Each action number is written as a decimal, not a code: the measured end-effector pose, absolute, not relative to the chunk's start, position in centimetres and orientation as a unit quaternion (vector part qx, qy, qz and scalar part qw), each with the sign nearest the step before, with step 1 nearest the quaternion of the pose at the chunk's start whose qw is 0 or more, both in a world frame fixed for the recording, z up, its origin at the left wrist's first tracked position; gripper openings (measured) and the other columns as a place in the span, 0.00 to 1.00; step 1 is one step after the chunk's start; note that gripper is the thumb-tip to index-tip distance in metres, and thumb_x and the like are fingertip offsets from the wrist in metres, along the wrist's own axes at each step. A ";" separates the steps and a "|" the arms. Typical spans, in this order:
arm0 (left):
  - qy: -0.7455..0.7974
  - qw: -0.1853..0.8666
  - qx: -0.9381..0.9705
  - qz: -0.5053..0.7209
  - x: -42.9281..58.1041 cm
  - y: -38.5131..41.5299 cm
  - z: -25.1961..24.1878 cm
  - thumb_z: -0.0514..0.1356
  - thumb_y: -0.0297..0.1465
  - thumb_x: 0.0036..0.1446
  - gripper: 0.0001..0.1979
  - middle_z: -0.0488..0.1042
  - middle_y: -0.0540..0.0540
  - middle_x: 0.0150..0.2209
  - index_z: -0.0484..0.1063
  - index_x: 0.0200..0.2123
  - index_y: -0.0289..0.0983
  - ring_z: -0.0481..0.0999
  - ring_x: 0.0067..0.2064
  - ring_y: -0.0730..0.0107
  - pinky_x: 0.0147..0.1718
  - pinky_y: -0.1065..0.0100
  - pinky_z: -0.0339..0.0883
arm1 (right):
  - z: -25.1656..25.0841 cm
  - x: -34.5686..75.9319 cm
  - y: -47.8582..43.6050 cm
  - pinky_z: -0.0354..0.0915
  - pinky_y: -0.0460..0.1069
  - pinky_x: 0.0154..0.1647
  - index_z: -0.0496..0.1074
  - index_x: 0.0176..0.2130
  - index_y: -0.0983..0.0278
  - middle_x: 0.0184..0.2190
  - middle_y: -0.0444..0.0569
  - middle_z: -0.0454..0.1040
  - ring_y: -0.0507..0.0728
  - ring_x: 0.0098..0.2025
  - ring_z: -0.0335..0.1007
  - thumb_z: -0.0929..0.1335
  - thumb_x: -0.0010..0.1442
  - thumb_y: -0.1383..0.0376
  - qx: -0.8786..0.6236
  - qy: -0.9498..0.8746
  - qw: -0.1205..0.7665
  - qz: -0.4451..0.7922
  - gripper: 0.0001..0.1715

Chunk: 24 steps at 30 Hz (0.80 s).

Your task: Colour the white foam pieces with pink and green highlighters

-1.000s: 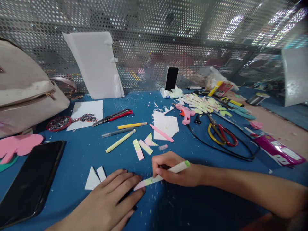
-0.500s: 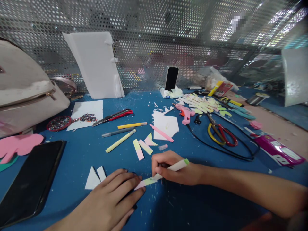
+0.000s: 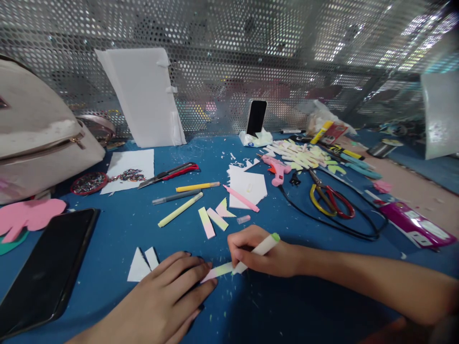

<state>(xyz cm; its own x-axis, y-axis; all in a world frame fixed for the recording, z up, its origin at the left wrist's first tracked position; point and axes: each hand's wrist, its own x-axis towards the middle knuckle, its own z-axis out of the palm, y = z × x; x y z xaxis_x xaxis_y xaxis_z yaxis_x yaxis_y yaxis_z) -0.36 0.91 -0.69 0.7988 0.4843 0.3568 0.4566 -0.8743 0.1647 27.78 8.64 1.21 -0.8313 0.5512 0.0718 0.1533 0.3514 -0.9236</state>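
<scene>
My left hand lies flat on the blue table, its fingertips pressing down one end of a narrow foam strip. My right hand grips a white marker with a green end, and the marker's tip rests on the strip. The strip shows pale green colouring along its middle. Two coloured strips and a small triangle piece lie just beyond my hands. Two white foam offcuts sit to the left of my left hand.
A black phone lies at the near left beside pink foam and a beige bag. Pens, a utility knife, a pink glue gun, scissors and a cable lie mid-table. A perforated metal wall closes the back.
My right hand has slid the marker slightly left along the strip and tilted it more upright. My left hand has stayed put on the strip.
</scene>
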 end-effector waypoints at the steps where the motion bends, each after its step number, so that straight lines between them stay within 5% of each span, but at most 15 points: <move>1: 0.251 0.035 0.946 0.203 -0.3 0.9 -0.7 0.42 0.29 0.77 0.22 0.74 0.43 0.59 0.72 0.61 0.37 0.72 0.59 0.58 0.65 0.55 0.63 | 1.2 27.8 8.6 0.56 0.44 0.28 0.71 0.33 0.67 0.26 0.44 0.68 0.50 0.27 0.60 0.62 0.73 0.49 -0.221 -0.796 0.193 0.529 0.27; 15: 0.250 0.040 0.946 0.201 -0.4 0.9 -0.8 0.48 0.27 0.74 0.19 0.74 0.40 0.58 0.71 0.61 0.37 0.73 0.58 0.57 0.64 0.54 0.65 | 1.4 27.6 8.5 0.54 0.43 0.25 0.71 0.32 0.67 0.24 0.42 0.66 0.49 0.25 0.59 0.67 0.70 0.49 -0.243 -0.769 0.206 0.554 0.25; 24: 0.247 0.028 0.947 0.202 -0.4 1.0 -0.4 0.42 0.28 0.76 0.22 0.74 0.42 0.58 0.72 0.60 0.36 0.73 0.58 0.58 0.64 0.56 0.64 | 1.2 27.7 8.5 0.54 0.43 0.25 0.71 0.32 0.68 0.24 0.42 0.66 0.48 0.25 0.58 0.67 0.70 0.51 -0.236 -0.768 0.201 0.560 0.24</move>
<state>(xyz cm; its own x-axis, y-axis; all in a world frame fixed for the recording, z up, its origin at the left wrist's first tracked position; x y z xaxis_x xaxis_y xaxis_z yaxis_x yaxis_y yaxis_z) -0.44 0.97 -0.42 0.7967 0.4785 0.3692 0.4560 -0.8768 0.1525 27.66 8.52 1.21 -0.8077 0.5880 0.0443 0.1382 0.2617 -0.9552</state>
